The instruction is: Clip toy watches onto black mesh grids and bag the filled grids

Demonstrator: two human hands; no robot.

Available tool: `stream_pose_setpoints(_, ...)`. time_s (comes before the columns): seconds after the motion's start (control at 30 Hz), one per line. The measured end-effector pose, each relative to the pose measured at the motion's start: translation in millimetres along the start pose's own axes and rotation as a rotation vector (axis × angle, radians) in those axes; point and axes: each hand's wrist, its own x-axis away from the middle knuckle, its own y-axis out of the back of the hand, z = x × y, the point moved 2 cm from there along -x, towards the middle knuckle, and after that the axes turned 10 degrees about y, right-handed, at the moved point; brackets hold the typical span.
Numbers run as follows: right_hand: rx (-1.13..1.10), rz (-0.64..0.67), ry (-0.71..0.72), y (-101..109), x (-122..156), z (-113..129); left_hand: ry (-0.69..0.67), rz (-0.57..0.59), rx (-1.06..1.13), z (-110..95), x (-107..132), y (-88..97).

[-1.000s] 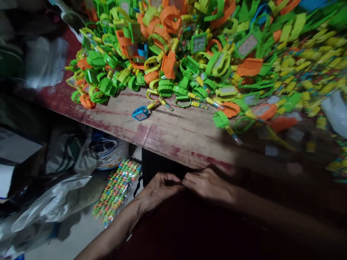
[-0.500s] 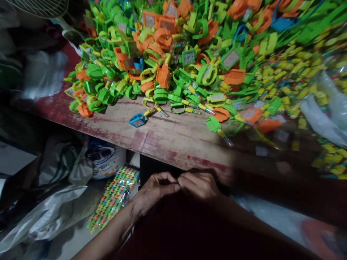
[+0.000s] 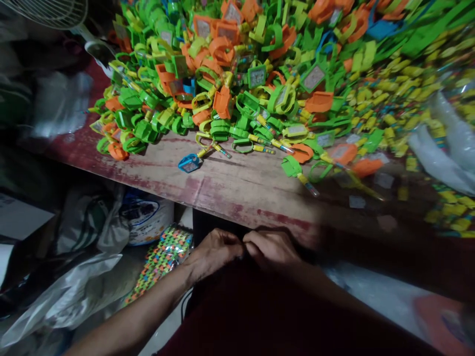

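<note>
Toy watches (image 3: 222, 103) lie inside table edge (image 3: 222, 213); cannot tell if curled fingers (image 3: 257, 239) hold anything.

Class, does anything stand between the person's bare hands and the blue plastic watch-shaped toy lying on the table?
No loose object is visible in the way: only the front strip of the worn, red-painted wooden table lies between the left hand and right hand and the blue plastic watch-shaped toy.

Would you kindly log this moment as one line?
left hand: fingertips close to right hand | anything held: cannot tell | table: bright toy watches heaped beyond hands
</note>
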Motion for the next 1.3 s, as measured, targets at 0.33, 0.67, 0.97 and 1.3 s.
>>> stream_pose_setpoints(0.33,-0.25,0.312,-0.45,10.6,11.6,-4.3,-0.139,-0.311,0.147,12.7,3.6,-23.8)
stream_pose_setpoints(0.67,-0.505,0.377,-0.573,5.2,-3.2,-4.8,-0.327,-0.385,0.192,15.8,0.6,-21.2)
stream_pose_setpoints(0.97,-0.668,0.354,-0.535,0.7,4.9,-9.2,-0.462,-0.534,0.079,25.1,1.7,-24.3)
stream_pose_setpoints(1.3,-0.593,0.376,-0.576,9.9,17.9,-2.2,-0.37,-0.555,0.098,21.7,6.8,-25.9)
